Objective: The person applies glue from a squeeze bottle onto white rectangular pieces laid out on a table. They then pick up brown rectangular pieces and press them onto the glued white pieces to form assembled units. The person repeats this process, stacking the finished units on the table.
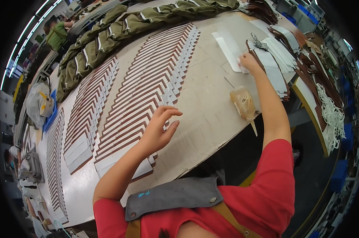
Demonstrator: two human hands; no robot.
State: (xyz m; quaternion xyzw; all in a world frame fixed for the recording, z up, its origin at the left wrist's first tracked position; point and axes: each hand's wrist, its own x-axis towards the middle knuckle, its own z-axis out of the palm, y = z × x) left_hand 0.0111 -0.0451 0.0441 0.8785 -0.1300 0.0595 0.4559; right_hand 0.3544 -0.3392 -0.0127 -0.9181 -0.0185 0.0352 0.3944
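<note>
My left hand [160,129] hovers over the near edge of a long row of overlapping brown-edged white pieces [128,103], fingers curved and apart, holding nothing. Farther out, my right hand [249,63] is closed beside a long white strip [228,53] on the table. Something pale and smeared shows under its fingers, and I cannot make out what it is. Just right of that hand lies a stack of white panels with brown edges [271,71]. A clear container of yellowish stuff with a pale tip [243,104] rests below it near the table edge.
Two more overlapping rows [90,113] [55,158] spread across the table [203,103] to the left. Folded olive fabric [135,23] lines the far side. A blue tray [51,113] stands at left. White cords [331,115] hang at right. A person in green [57,35] is far off.
</note>
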